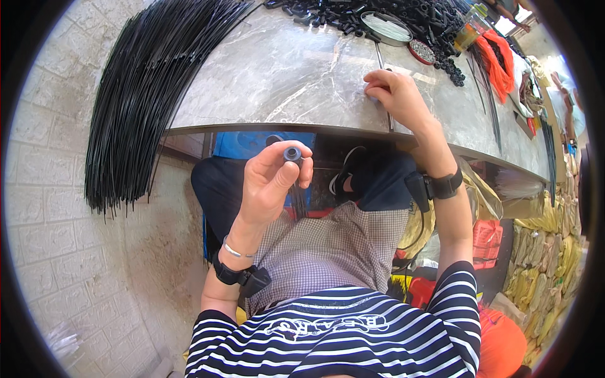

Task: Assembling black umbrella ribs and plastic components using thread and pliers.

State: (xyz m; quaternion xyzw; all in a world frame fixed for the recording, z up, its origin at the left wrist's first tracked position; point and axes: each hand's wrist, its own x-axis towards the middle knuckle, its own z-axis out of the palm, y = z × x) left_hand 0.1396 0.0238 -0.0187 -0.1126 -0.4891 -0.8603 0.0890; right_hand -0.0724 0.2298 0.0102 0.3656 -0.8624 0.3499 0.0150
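Left hand [268,183] raised below the grey marble desk [277,75] edge, fingers clamped on a small dark plastic ring cap [292,154], right hand [396,94] on the desk, fingers together pinching a thin black rod [383,82] (bundle of long black rods [151,82] overhanging at left).

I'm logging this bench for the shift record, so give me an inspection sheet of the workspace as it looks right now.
Surface: grey marble-look table, bare in the middle.
Job's things: small grey-black cap pinched in the left hand; thin black rod lying on the table under the right hand.
Clutter: heap of small black parts, round metal dish, orange bag at the far edge.
Hands: left raised above the lap, right resting on the table.
Cables: black lead hanging from the right wrist band.
Surroundings: big bundle of black rods draped over the table's left end; white brick wall.
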